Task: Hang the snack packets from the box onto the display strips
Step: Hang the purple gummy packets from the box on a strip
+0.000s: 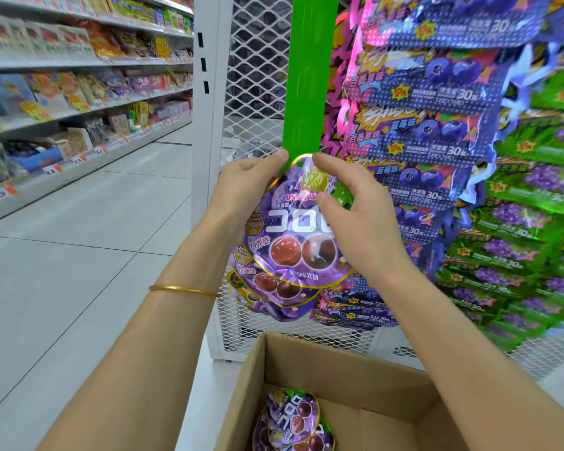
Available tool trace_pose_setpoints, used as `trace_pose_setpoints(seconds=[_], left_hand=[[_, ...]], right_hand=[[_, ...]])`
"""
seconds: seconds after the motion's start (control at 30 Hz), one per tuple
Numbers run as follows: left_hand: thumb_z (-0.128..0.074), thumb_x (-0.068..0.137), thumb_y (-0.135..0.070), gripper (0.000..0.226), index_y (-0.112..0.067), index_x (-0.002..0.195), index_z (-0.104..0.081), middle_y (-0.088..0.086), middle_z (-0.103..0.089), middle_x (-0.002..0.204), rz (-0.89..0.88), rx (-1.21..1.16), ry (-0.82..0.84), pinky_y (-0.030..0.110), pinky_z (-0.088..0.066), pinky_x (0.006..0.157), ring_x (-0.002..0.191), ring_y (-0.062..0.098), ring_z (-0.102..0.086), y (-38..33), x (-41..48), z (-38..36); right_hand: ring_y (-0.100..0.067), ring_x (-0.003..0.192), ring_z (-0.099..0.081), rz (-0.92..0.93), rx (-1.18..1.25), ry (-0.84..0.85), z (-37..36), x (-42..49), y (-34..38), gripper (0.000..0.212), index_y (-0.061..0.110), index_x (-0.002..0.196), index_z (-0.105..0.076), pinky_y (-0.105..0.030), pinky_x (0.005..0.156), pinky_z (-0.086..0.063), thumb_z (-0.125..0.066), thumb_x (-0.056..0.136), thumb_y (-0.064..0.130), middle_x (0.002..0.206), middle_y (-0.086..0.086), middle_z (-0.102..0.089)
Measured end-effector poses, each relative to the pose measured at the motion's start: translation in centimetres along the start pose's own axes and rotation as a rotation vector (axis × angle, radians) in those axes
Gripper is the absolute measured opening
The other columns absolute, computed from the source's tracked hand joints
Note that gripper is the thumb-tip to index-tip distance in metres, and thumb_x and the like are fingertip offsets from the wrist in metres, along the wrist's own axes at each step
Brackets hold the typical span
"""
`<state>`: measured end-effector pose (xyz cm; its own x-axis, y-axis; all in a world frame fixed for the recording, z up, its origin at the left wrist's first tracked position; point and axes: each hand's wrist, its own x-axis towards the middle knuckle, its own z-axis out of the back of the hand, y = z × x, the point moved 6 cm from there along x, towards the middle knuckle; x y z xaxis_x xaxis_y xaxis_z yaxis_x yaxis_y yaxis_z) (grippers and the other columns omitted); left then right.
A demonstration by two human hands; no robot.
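Both grips pinch one purple packet (293, 236) at the foot of the green display strip (308, 79)

The left grip (246, 187) clamps the packet's top edge at 11 o'clock between thumb and forefinger; the right grip (358, 219) clamps the top at 1 o'clock, forefinger over the rim, thumb on the face. The packet is upright, its top meeting the strip's lower end against the white mesh panel (258, 76). More hung packets (271, 291) overlap just below at 6 o'clock. Blue packets (437, 131) and green packets (528, 242) fill the 3 o'clock side. The open box (310, 369) sits at 6 o'clock with boxed packets (293, 421) inside. Stocked shelves (79, 92) run at 9 o'clock
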<state>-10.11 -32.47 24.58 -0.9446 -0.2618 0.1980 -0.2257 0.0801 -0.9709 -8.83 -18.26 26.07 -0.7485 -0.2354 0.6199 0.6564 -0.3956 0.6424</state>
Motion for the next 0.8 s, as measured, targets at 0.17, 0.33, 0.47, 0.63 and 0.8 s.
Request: trace_pose_setpoints(seconds=[0.17,0.33,0.47,0.63,0.8], left_hand=[[-0.060,0.089,-0.022,0.043,-0.016,0.047,-0.061,-0.002,-0.060,0.048,-0.030,-0.008,-0.013,0.019,-0.044,0.049,0.045,0.011,-0.055,0.0,0.2,-0.1],[-0.057,0.090,-0.027,0.028,-0.014,0.067,-0.068,-0.005,-0.065,0.058,-0.076,0.083,-0.008,0.011,-0.040,0.046,0.048,0.004,-0.053,0.0,0.4,-0.1],[-0.055,0.091,-0.026,0.026,-0.005,0.083,-0.069,-0.001,-0.068,0.065,-0.062,0.087,-0.002,0.010,-0.040,0.046,0.048,0.004,-0.056,0.1,0.4,-0.1],[-0.054,0.093,-0.025,0.028,-0.007,0.074,-0.064,-0.002,-0.064,0.060,-0.085,0.145,-0.015,0.010,-0.038,0.049,0.050,0.003,-0.053,0.3,0.4,0.5],[-0.057,0.090,-0.020,0.016,-0.016,0.080,-0.068,-0.007,-0.068,0.074,-0.103,0.284,0.000,0.020,-0.048,0.069,0.068,0.003,-0.061,2.0,-0.4,1.4]], right_hand=[[0.008,0.108,-0.041,-0.033,-0.022,0.034,0.1,0.5,-0.5,0.045,0.015,0.128,-0.054,0.007,0.087,-0.023,-0.052,0.087,-0.002,0.123,0.005,-0.056],[0.006,0.112,-0.044,-0.087,0.005,0.057,-0.5,-0.2,-1.7,0.044,0.017,0.127,-0.055,0.005,0.089,-0.025,-0.053,0.086,0.000,0.127,0.004,-0.056],[0.013,0.107,-0.040,-0.103,0.044,0.064,-0.8,-0.5,-2.3,0.044,0.019,0.127,-0.055,0.009,0.086,-0.022,-0.054,0.087,0.001,0.127,0.006,-0.056],[0.005,0.117,-0.039,-0.077,0.037,0.128,-2.1,-1.5,-3.0,0.049,0.021,0.133,-0.048,0.009,0.089,-0.019,-0.054,0.088,0.002,0.124,0.012,-0.049],[0.026,0.102,-0.033,-0.064,0.066,0.176,-3.2,-3.6,-4.2,0.064,0.034,0.139,-0.034,0.006,0.090,-0.021,-0.051,0.088,-0.001,0.124,0.017,-0.039]])
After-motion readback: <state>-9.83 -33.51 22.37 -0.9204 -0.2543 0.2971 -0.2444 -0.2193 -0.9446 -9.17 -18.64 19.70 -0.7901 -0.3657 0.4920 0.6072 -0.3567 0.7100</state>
